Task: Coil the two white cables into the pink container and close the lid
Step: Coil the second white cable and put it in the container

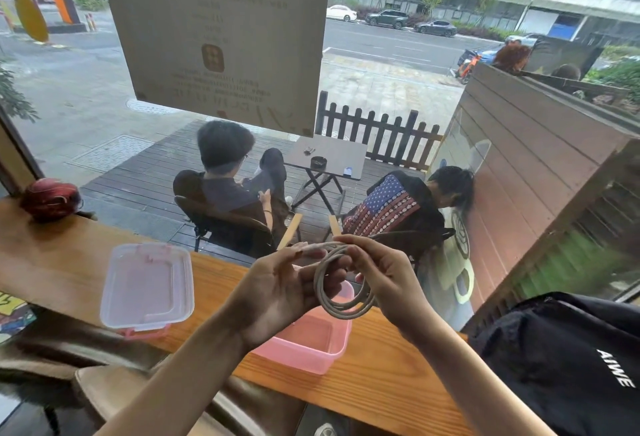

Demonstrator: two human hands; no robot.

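Observation:
A white cable (341, 307) is wound into a loose coil of several loops, held in the air above the pink container (311, 345). My left hand (277, 290) grips the coil's left side with thumb and fingers. My right hand (384, 272) pinches the top right of the coil. The open pink container sits on the wooden counter, partly hidden behind my left wrist. Its clear lid (147, 286) with pink clasps lies flat on the counter to the left. I can see only one cable bundle; whether it is one or two cables is unclear.
The narrow wooden counter (69, 262) runs along a window. A red ball-like object (50, 198) rests at its far left. A black bag (568, 363) sits at the right. Brown stools (104, 387) stand below. Outside the glass, two people sit in chairs.

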